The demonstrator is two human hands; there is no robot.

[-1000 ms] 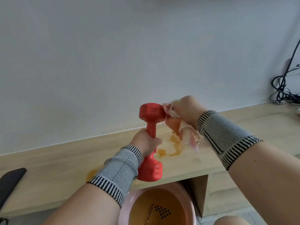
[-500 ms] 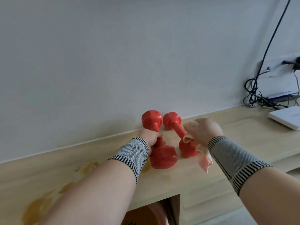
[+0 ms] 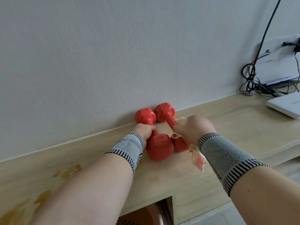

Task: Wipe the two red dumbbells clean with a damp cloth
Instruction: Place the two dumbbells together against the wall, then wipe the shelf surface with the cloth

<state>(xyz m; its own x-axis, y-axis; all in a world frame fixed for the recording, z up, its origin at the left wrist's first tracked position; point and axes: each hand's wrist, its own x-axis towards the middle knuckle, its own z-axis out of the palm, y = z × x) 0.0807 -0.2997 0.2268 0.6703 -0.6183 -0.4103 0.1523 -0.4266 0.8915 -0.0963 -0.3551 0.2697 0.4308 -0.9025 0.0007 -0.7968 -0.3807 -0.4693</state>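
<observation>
My left hand (image 3: pixel 145 129) curls its fingers round the left dumbbell (image 3: pixel 155 135) handle; my right hand (image 3: pixel 193 129) grips the cloth (image 3: pixel 197 157) round the right dumbbell (image 3: pixel 168 118), both dumbbells side by side on the tabletop (image 3: pixel 227 127).

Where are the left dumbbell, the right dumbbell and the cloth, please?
left dumbbell (image 3: pixel 159 147): head view, near end.
right dumbbell (image 3: pixel 164 111): head view, far end.
cloth (image 3: pixel 198 160): head view, hanging tail.
</observation>
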